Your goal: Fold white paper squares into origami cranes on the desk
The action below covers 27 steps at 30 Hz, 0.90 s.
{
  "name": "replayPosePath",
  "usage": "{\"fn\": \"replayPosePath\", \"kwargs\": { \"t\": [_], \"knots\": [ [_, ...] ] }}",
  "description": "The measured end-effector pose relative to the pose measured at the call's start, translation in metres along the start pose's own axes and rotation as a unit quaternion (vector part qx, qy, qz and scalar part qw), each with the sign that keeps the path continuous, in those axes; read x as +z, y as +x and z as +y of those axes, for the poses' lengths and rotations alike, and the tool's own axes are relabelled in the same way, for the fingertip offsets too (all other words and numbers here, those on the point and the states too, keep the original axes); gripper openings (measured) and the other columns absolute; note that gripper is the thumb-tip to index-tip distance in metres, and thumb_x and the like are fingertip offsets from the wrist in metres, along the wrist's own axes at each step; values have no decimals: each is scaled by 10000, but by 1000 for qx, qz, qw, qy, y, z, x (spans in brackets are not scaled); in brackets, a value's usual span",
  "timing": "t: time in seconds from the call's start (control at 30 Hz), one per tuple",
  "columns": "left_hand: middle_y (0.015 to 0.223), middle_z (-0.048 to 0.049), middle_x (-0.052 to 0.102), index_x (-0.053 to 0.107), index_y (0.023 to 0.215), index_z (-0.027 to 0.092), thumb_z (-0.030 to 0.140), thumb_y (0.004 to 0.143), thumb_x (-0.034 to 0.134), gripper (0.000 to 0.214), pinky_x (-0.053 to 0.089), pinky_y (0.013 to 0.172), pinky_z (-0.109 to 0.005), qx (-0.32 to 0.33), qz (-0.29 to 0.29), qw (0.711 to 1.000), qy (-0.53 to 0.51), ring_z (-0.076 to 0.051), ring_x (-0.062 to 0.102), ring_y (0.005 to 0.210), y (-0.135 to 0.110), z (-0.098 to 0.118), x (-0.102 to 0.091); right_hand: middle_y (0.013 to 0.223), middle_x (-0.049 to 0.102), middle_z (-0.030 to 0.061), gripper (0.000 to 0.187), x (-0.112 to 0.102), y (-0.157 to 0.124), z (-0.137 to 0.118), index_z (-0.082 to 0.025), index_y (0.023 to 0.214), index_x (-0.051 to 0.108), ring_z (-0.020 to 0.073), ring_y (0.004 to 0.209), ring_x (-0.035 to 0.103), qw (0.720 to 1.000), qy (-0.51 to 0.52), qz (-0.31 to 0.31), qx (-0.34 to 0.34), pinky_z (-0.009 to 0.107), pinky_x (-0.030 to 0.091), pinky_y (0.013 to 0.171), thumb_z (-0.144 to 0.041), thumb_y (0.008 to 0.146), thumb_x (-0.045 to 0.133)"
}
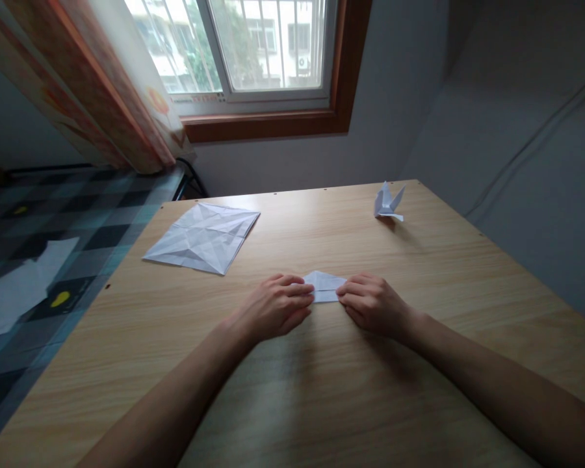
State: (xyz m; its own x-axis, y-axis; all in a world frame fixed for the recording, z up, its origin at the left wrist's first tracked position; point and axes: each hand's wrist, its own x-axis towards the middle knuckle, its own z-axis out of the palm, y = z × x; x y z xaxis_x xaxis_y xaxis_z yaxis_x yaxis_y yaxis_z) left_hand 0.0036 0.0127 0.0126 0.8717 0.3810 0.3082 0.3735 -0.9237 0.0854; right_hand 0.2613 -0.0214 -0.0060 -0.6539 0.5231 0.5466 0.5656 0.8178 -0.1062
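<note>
A small folded piece of white paper (pixel 325 290) lies on the wooden table between my two hands. Its top edge rises to a blunt peak and a crease runs across it. My left hand (pixel 281 305) grips the paper's left end, fingers together and bent over it. On the right end, my right hand (pixel 370 300) presses with its fingers closed on the edge. Both ends of the paper are hidden under my fingers.
A creased stack of white paper sheets (pixel 205 237) lies at the table's back left. A folded paper crane (pixel 388 203) stands near the back right edge. Left of the table (pixel 253 403), more white paper (pixel 24 286) rests on a checked cloth (pixel 104 237). A window is behind.
</note>
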Motion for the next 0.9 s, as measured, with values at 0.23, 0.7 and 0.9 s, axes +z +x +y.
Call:
{"fn": "replayPosePath", "kwargs": {
  "t": [0.23, 0.7, 0.9],
  "knots": [
    [1076, -50, 722, 686, 1025, 203, 289, 957, 495, 220, 476, 919, -335, -29, 19, 999, -39, -189, 630, 1016, 7, 1, 5, 849, 707, 54, 255, 15, 23, 0, -159, 894, 709, 167, 731, 621, 946, 171, 24, 274, 281, 484, 697, -25, 758, 540],
    [1155, -62, 662, 650, 1159, 211, 316, 949, 501, 278, 421, 938, -381, -48, -34, 998, 8, -224, 567, 1055, 11, 5, 3, 953, 731, 40, 375, 19, 34, 5, -167, 1076, 698, 139, 684, 561, 889, 244, 12, 388, 277, 469, 689, -51, 728, 618],
    [1308, -92, 576, 683, 1110, 235, 340, 924, 537, 259, 392, 980, -443, -74, -13, 997, 29, -279, 491, 1183, 10, 9, 3, 861, 697, 35, 272, 22, 34, 2, -185, 965, 728, 155, 744, 589, 912, 221, 36, 344, 279, 469, 705, -47, 773, 594]
  ]
}}
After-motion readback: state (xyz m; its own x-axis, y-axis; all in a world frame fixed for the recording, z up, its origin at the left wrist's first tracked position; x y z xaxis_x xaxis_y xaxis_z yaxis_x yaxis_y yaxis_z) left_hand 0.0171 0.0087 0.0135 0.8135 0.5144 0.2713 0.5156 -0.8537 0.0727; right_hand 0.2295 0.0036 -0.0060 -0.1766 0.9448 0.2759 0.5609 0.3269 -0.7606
